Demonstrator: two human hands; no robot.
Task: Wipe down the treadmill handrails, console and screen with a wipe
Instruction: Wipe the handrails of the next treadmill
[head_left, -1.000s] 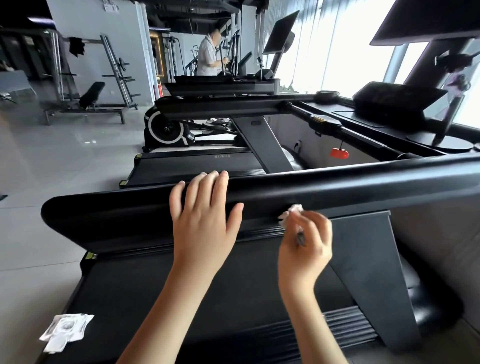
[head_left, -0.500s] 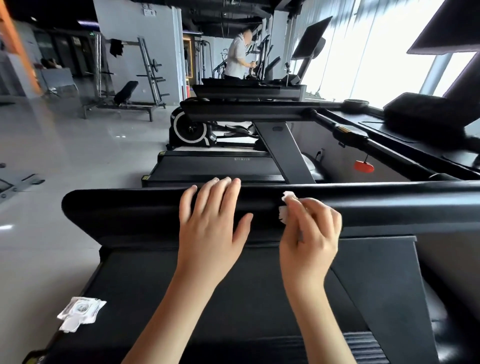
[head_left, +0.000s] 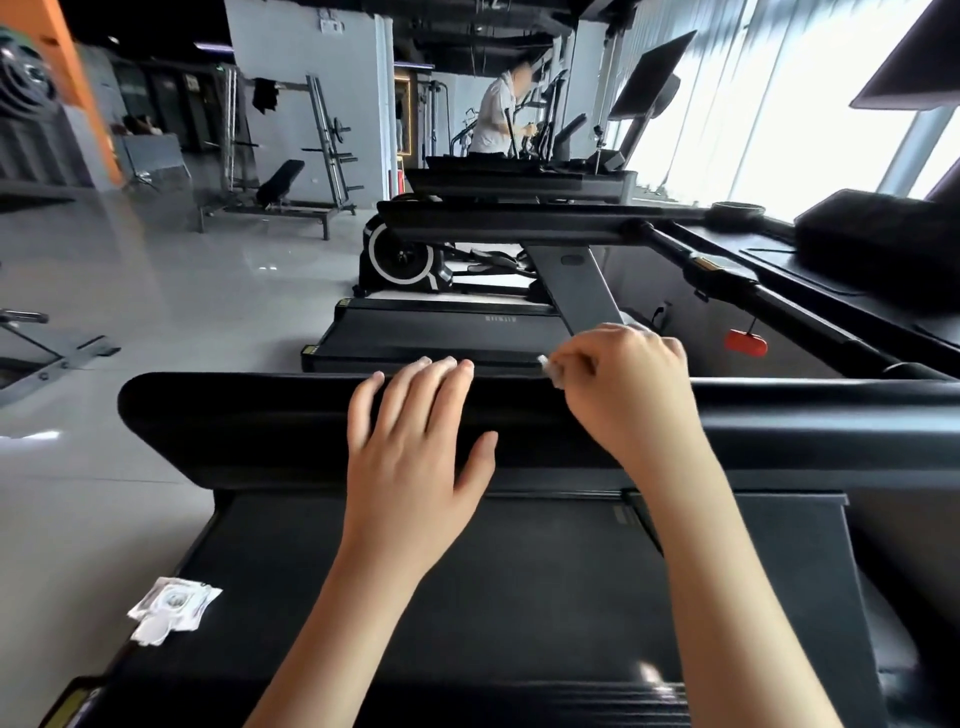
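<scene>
The room is a gym with a glossy grey floor (head_left: 156, 312), a weight bench (head_left: 280, 183) at the far left and bright windows (head_left: 779, 130) along the far right. A person (head_left: 498, 117) stands at a machine in the far background. A second treadmill (head_left: 441, 338) stands just beyond the one in front of you.

The black handrail (head_left: 249, 415) runs left to right across the middle of the view, above the treadmill belt (head_left: 493, 597).

Your left hand (head_left: 410, 467) rests flat on the handrail. The fingers are straight and slightly spread, the fingertips reach its far edge, and the thumb points right.

Your right hand (head_left: 628, 395) is just to the right of the left one. Its fingers are curled and pinch a small white wipe (head_left: 550, 370) (only a corner shows past the fingertips). The wipe sits at the far top edge of the handrail.

A torn white wrapper (head_left: 171, 608) lies at the near left edge of the belt deck. A red safety clip (head_left: 746, 343) hangs below the crossbar at the far right.
</scene>
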